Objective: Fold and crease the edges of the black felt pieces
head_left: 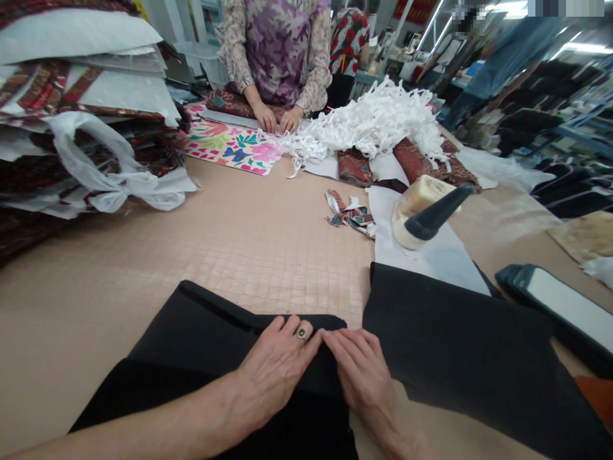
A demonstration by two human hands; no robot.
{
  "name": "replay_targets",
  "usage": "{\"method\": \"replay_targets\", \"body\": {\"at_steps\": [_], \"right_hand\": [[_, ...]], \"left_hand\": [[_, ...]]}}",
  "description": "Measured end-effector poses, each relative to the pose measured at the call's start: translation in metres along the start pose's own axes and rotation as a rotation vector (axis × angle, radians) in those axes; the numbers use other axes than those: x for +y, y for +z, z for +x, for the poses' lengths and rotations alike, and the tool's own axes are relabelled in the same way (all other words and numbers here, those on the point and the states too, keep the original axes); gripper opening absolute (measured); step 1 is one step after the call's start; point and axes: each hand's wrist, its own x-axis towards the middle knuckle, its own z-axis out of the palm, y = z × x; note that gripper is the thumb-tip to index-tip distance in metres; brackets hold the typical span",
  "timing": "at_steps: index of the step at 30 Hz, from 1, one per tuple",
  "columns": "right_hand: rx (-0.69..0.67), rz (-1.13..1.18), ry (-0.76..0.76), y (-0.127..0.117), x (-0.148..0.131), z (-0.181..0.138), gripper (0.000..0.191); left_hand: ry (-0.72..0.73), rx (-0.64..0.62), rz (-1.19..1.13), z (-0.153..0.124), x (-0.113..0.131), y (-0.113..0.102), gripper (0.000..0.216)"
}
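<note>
A piece of black fabric (pixel 191 338) lies on the table in front of me, with a narrow folded strip along its far edge. My left hand (pixel 272 367), with a ring on one finger, is closed on that edge near the fabric's right corner. Beside it, my right hand (pixel 366 370) pinches the same corner, and the fingertips of both hands nearly meet there. The fingers hide the exact fold between them. Just right of my right hand is another black fabric piece (pixel 454 332), which neither hand holds.
A cream container with a dark handle (pixel 416 214) stands on white sheet material. Fabric scraps (pixel 349 214) lie nearby. Tied fabric stacks (pixel 81 102) rise at left. White shredded strips (pixel 378 121) are heaped across the table, where another person's hands (pixel 278 118) work. A dark-edged tray-like object (pixel 565 306) lies right.
</note>
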Motion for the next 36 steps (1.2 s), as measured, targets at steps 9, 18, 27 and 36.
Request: {"method": "replay_targets", "body": {"at_steps": [9, 18, 27, 36], "right_hand": [[-0.042, -0.054, -0.011, 0.001, 0.006, -0.006, 0.037], [0.035, -0.002, 0.012, 0.0, -0.039, 0.034, 0.034], [-0.19, -0.232, 0.044, 0.001, -0.012, -0.01, 0.033], [0.009, -0.162, 0.258, -0.015, -0.003, 0.001, 0.023]], "left_hand": [[-0.056, -0.151, 0.018, -0.037, -0.029, -0.016, 0.065], [-0.16, -0.149, 0.036, -0.084, -0.063, -0.022, 0.069], [-0.137, -0.102, -0.009, -0.085, -0.074, -0.013, 0.065], [-0.105, 0.144, -0.214, -0.081, -0.102, -0.013, 0.036]]}}
